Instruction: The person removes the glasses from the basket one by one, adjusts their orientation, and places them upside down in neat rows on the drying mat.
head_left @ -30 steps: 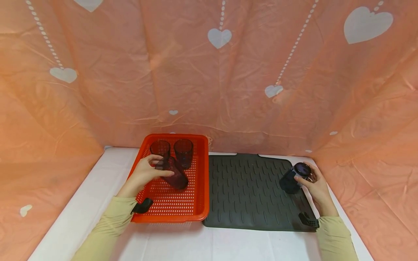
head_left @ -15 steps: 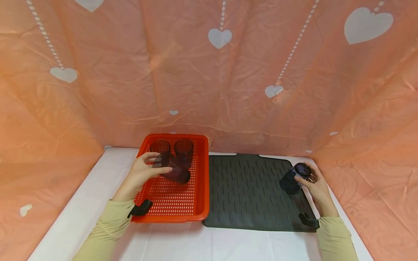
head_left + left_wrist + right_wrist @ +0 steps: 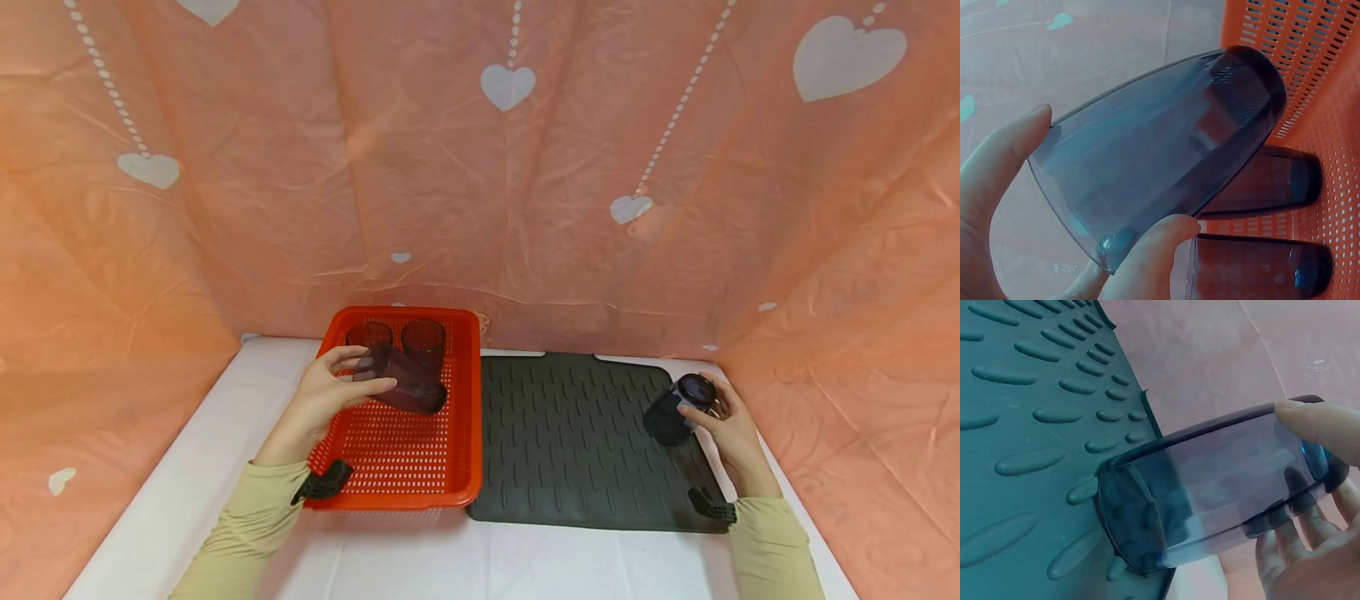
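Observation:
A tinted purple glass tumbler [image 3: 408, 381] is tilted over the orange basket [image 3: 468, 450], its base pointing right. My left hand [image 3: 326, 400] grips it near the rim, thumb on one side and fingers on the other, as the left wrist view shows. Two similar tumblers, the left one [image 3: 369, 332] and the right one [image 3: 423, 337], stand in the back of the basket. At the far right, my right hand [image 3: 731, 433] holds another dark tumbler [image 3: 1222, 487] by its base end. That one leans mouth down at the right edge of the dark mat [image 3: 562, 450]; whether its rim touches the mat I cannot tell.
Basket and ridged mat lie side by side on a white tabletop [image 3: 420, 558]. Peach sheeting [image 3: 435, 183] with white hearts rises behind and on both sides. The basket's raised walls surround the two standing tumblers.
My left hand has risen slightly with its tumbler, whose base has swung up and right from a steeper downward tilt. The right hand and its tumbler have stayed almost still.

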{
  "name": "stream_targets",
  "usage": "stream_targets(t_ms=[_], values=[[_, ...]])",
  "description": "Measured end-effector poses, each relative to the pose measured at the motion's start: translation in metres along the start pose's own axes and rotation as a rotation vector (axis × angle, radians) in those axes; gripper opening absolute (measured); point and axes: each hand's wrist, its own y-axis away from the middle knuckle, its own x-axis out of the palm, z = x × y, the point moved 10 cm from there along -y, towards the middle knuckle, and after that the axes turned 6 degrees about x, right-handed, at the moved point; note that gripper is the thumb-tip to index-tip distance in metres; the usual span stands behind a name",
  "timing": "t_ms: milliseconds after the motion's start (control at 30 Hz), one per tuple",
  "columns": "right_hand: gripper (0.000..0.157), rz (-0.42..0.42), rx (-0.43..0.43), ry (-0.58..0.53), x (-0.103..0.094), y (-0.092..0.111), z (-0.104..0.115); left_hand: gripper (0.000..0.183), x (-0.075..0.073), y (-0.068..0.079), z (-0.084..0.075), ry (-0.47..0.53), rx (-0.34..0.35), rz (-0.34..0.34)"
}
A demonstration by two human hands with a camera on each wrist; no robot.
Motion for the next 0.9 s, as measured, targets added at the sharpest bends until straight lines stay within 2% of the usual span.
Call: stream_targets(t_ms=[333, 500, 700, 900], values=[[0.062, 0.082, 0.043, -0.094, -0.001, 0.000, -0.005, 0.074, 0.008, 0.000, 0.002, 0.050, 0.001, -0.006], [0.059, 0.074, 0.042, -0.107, -0.004, 0.001, -0.005, 0.074, 0.010, 0.000, 0.001, 0.064, -0.004, -0.003], [0.052, 0.061, 0.039, -0.178, -0.006, 0.001, 0.000, 0.076, 0.012, 0.001, -0.003, 0.089, -0.005, 0.005], [0.053, 0.074, 0.108, -0.140, -0.009, 0.001, -0.004, 0.076, 0.013, 0.002, -0.006, 0.117, -0.005, -0.001]])
